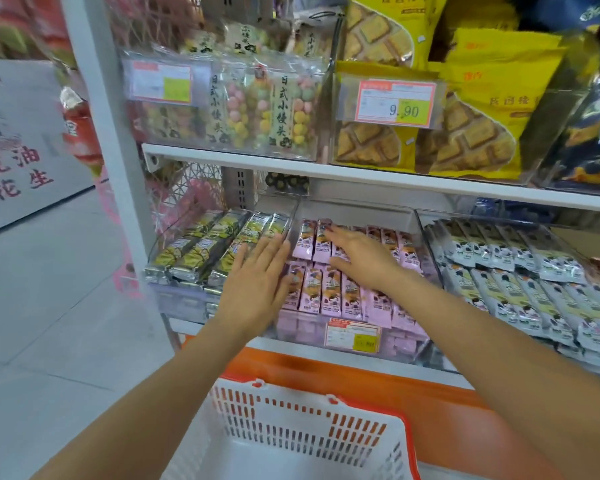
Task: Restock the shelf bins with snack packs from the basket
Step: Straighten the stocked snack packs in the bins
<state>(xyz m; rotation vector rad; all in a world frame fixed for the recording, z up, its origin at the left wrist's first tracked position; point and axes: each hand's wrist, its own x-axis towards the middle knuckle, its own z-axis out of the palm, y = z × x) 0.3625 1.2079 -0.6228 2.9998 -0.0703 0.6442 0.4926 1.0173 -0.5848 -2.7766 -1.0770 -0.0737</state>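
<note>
- The left hand [257, 282] is palm down, its fingers [274, 249] straight and close together, holding nothing.
- It lies across the clear divider between two bins. The heel and thumb side are over the yellow-green packs [194, 254] in the left bin, and the little-finger side is against the left edge of the pink snack packs [329, 292].
- The right hand [361, 259] is also palm down with the fingers [338, 235] stretched out, slightly spread and gripping nothing. The fingertips rest on the back row of pink packs (whether they press or only touch, I cannot tell).
- The pink snack packs fill the middle bin [305, 327] on the lower shelf in two rows, standing on edge and leaning back. A price tag [354, 336] is on the bin's clear front wall.
- The right bin holds white-grey packs [499, 271], packed in rows the same way.
- The basket [291, 420], white with an orange rim, sits below the hands in front of the shelf, between the two forearms. Only its slotted wall and part of its inside show.
- On the upper shelf [326, 171] stand clear bins of coloured ball snacks [257, 109] and yellow waffle bags [465, 133]. One bin carries a tag reading 9.90 [395, 103].
- A printed cardboard sign [14, 150] stands on the floor to the left.
</note>
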